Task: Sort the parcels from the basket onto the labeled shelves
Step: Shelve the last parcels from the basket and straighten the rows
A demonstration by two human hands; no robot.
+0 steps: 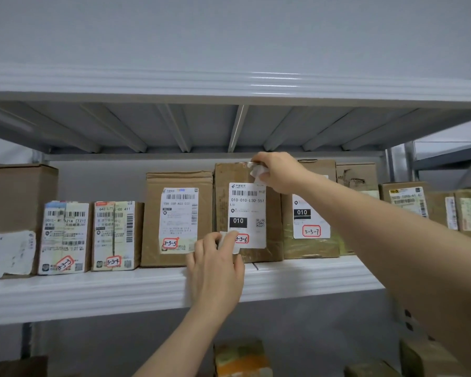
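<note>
Head camera faces the shelf (147,289) close up, angled slightly upward.

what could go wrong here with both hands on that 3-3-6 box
1. The left hand pinches the bottom corner of the 3-3-6 box's shipping label, partly covering the handwritten code; pulling could peel or tear it.
2. The right hand grips the box's top edge. It stands tight between the 3-3-5 box and the 3-3-7 box, so tilting or dragging it might shift them toward the shelf edge.
</note>
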